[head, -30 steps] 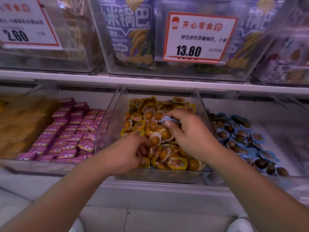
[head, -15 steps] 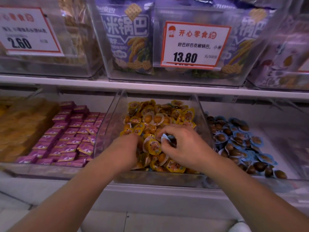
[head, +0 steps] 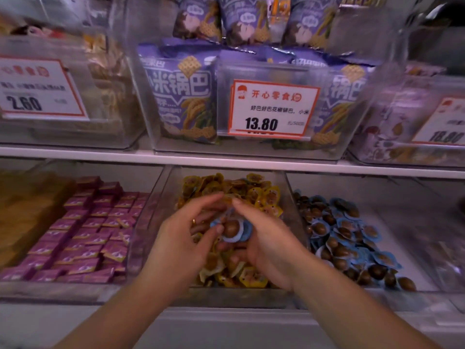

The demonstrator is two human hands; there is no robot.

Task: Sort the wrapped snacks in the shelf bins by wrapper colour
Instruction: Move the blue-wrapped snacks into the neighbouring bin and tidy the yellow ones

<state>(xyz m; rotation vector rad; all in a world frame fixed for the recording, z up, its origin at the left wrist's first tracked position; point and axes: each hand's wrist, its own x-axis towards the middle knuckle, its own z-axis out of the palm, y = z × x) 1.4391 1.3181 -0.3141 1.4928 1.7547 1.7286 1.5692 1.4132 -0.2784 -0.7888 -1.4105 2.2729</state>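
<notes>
Both my hands are over the middle clear bin (head: pixel 293 197), which is full of yellow-wrapped snacks (head: pixel 264 195). Between them sit a few blue-wrapped snacks (head: pixel 232 229) with brown round centres. My left hand (head: pixel 181 245) pinches them with thumb and fingers from the left. My right hand (head: pixel 266 245) cups them from the right and below. The bin to the right holds blue-wrapped snacks (head: pixel 347 238). The bin to the left holds purple-wrapped snacks (head: pixel 90 230).
A white shelf board (head: pixel 226 159) runs just above the bins. On it stand clear bins of purple snack bags (head: pixel 181 91) with price cards (head: pixel 273 109). A bin with orange-brown packs (head: pixel 25 207) is at the far left. Clear bin fronts line the near edge.
My right hand lifted the blue-wrapped snacks out of the yellow pile. My left hand came up from the pile to meet it, and both now hold them together. The view tilted upward.
</notes>
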